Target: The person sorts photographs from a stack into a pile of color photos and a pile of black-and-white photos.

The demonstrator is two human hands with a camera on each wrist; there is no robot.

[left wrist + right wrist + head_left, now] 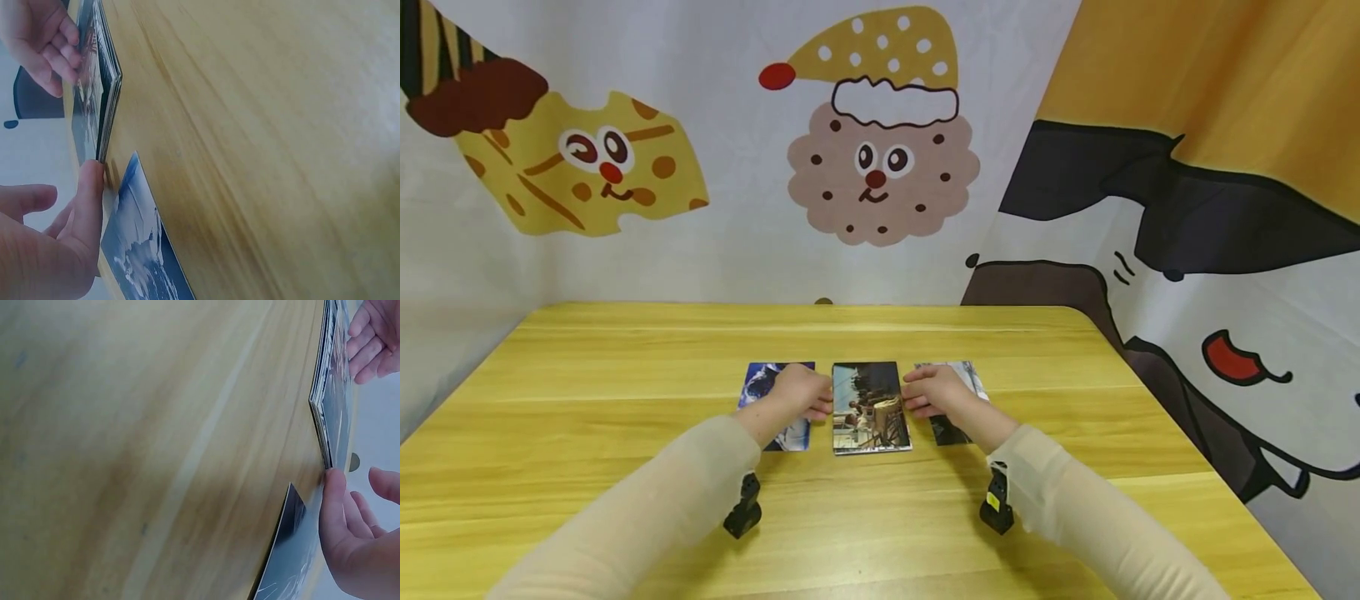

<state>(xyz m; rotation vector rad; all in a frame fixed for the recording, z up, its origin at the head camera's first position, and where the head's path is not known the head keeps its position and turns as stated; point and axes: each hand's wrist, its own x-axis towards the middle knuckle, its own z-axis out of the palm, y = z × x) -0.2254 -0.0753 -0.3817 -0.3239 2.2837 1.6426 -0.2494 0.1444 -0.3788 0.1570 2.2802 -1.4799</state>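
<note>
A small stack of picture cards (871, 408) lies on the wooden table, its top card showing people and a drum-like object. My left hand (800, 392) is at the stack's left edge, with extended fingertips against its side in the left wrist view. Opposite it, my right hand (942, 392) has its fingers at the right edge, the thumb held apart. Under the left hand lies a blue picture card (790, 436), partly covered. Another card (950, 431), grey and dark, lies partly hidden beneath the right hand. The stack's layered edges (320, 403) show in the right wrist view.
The light wooden table (880, 517) reaches back to a curtain (737, 250) printed with cartoon figures. A black wrist camera (743, 505) sits below the left sleeve and another camera (997, 502) below the right sleeve.
</note>
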